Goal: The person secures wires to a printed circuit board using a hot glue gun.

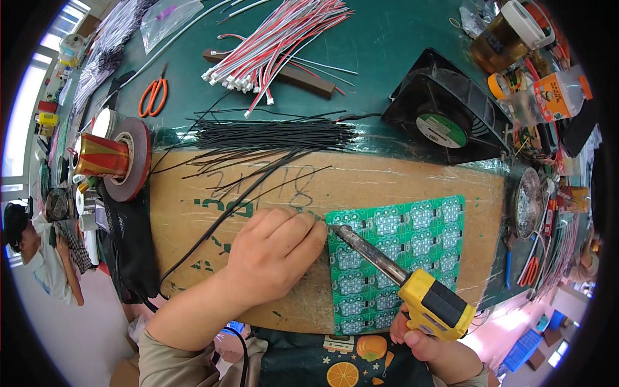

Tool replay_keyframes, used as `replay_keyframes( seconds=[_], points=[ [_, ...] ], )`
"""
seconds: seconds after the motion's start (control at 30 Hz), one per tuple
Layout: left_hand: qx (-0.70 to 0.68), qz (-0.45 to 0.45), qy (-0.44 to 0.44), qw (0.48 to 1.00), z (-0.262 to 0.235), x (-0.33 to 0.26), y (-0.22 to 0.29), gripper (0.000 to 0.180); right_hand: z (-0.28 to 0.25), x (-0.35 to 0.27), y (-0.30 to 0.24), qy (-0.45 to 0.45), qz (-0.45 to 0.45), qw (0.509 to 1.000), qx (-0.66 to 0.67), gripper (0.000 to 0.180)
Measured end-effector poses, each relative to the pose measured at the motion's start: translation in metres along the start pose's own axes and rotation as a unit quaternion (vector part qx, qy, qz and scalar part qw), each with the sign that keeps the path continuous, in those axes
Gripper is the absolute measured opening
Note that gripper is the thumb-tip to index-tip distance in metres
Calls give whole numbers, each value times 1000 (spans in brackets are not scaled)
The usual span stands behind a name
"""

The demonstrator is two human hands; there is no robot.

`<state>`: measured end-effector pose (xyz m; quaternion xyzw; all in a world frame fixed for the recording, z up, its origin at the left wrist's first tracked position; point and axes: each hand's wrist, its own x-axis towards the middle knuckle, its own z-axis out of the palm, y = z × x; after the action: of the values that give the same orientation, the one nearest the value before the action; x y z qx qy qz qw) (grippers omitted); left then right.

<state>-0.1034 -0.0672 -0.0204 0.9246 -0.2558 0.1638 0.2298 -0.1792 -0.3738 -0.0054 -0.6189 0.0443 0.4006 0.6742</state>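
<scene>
Cardboard (290, 316) lay beneath the circuit panel (367, 290), a brown jar (500, 42) beyond; right hand (425, 345) gripped the soldering iron (435, 303), left hand (274, 251) curled, its hold unclear.

Green board (416, 242) with rows of white patterns lies flat; yellow-and-black iron (407, 282) slants over it, tip near the board's far-left corner.

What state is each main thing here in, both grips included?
Soldering iron: held, tip at the board panel's far left corner; heat unknown.
Left grip: fingers curled; contents hidden.
Right grip: closed on the iron.
Board panel: flat, one undivided grid.
Black wires: loose pile.
Red-and-white wires: heaped.
Orange scissors: lying down, blades seemingly shut.
Fan: spinning or not, unclear.
Amber jar: white lid on.
</scene>
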Motion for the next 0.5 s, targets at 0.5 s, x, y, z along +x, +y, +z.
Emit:
replay_keyframes(
  seconds=[0.5],
  points=[
    [4,2,-4,1000,-2,1,1,29,2,0,4,16,-3,1000,17,54]
  ],
)
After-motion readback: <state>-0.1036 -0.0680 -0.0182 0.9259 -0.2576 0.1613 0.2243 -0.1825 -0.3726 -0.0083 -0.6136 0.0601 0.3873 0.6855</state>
